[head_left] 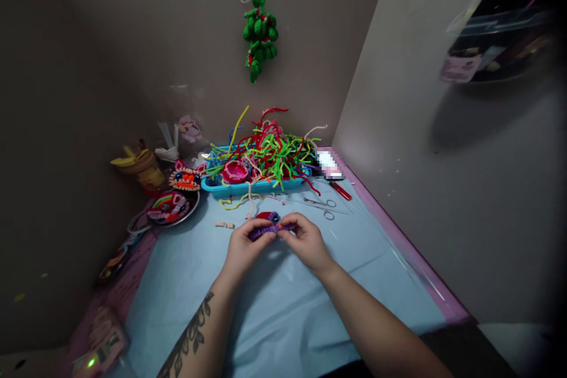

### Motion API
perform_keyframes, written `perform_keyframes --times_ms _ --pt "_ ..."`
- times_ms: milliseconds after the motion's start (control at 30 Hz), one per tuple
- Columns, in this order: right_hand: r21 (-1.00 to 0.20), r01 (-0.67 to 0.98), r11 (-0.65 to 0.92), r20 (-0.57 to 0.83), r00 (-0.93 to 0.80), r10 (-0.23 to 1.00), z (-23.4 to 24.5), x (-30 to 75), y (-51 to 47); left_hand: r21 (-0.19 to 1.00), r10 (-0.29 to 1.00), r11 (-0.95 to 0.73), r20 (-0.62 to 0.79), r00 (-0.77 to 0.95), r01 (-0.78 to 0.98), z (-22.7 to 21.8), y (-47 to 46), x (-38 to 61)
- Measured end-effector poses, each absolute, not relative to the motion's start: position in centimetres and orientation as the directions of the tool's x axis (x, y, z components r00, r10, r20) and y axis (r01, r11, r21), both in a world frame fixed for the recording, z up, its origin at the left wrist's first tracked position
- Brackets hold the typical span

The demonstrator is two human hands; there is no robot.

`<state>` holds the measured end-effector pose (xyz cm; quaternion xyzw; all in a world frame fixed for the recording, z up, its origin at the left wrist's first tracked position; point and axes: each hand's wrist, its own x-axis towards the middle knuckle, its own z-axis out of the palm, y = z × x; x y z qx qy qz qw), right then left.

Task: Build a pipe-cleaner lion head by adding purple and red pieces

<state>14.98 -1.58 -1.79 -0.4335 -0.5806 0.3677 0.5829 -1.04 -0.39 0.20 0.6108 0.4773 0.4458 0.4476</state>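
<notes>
Both my hands meet over the light blue table cover [283, 301], holding a small purple pipe-cleaner piece [264, 228] with a red part on top. My left hand [244, 248] grips its left end with curled fingers. At its right end, my right hand [305, 240] pinches it. The piece hangs just above the cover, in front of a blue tray [221, 188].
The blue tray is heaped with several coloured pipe cleaners [266, 150] and a pink coil [234, 172]. Scissors [323, 205] and a red-handled tool [340, 190] lie right of it. Finished craft figures [170, 207] stand at the left. A green pipe-cleaner ornament [259, 32] hangs on the wall.
</notes>
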Motion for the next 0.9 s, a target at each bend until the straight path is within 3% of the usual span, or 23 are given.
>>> perform_keyframes --times_ms 267,533,767,900 --pt "-0.941 0.024 0.338 0.339 0.049 0.94 -2.3 15.2 -1.5 0.962 0.99 -0.133 0.12 0.068 0.238 0.9 -0.5 -1.2" --pt "-0.978 0.06 0.201 0.202 0.019 0.979 -2.4 15.1 -1.5 0.967 0.984 -0.119 0.083 0.161 0.226 0.8 -0.6 -1.2" --pt "-0.981 -0.111 0.161 0.137 0.196 0.971 -2.1 16.0 -0.4 0.997 0.983 -0.056 0.044 0.181 0.062 0.4 0.3 -2.0" --pt "-0.991 -0.112 0.069 0.061 0.074 0.995 -2.0 17.1 0.1 0.987 0.984 -0.06 0.034 0.174 0.146 0.5 0.7 -3.0"
